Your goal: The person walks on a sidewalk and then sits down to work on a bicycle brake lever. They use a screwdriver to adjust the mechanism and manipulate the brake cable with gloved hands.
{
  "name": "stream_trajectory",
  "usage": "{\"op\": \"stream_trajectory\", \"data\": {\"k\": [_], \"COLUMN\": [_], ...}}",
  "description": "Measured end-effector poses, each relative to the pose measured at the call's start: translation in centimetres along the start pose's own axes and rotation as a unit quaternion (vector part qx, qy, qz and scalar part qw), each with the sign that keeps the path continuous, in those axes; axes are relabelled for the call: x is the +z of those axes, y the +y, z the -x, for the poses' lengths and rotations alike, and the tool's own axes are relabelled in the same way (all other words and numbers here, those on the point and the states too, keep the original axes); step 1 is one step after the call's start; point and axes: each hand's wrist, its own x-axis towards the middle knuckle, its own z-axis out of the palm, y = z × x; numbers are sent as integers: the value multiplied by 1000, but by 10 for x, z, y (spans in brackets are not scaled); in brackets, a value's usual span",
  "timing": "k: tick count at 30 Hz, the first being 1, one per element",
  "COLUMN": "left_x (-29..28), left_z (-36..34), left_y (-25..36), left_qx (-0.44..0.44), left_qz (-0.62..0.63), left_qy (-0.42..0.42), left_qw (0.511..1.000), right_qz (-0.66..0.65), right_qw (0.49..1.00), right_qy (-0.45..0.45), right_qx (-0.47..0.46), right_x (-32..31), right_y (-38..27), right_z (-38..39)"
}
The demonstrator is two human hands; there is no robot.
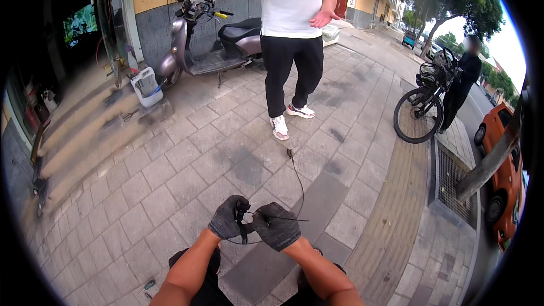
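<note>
My left hand [225, 216], in a dark grey glove, is closed on a small black lever part [244, 209] at the lower middle. My right hand [275, 228], gloved the same way, is closed just beside it on a thin black cable [296, 220]. The cable loops below my hands and also runs up across the paving to a small dark fitting [289, 153] near a standing person's white shoes. A small green-handled tool [149, 285] lies on the ground at the lower left.
A person [292, 5] in a white shirt stands facing me. A scooter [195, 62], white jug [146, 86] and steps [79, 113] are at left. At right are another person [467, 65] with a bicycle [418, 113], a tree grate [447, 192], a trunk and an orange car [504, 175].
</note>
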Motion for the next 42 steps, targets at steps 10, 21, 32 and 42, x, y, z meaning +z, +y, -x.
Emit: {"op": "stream_trajectory", "data": {"k": [10, 21, 32, 42], "left_x": [-4, -13, -5, -6], "left_z": [1, -4, 1, -4], "left_y": [9, 16, 8, 10], "left_qx": [16, 62, 64, 140], "left_qz": [-17, -13, 30, 80], "left_qy": [28, 49, 52, 62], "left_qw": [999, 997, 996, 985], "right_qz": [-148, -267, -301, -139], "right_qw": [986, 958, 953, 985], "right_qy": [26, 12, 24, 59], "right_qx": [72, 109, -4, -86], "right_x": [16, 1, -3, -14], "right_y": [30, 6, -1, 6], "right_z": [5, -6, 12, -4]}}
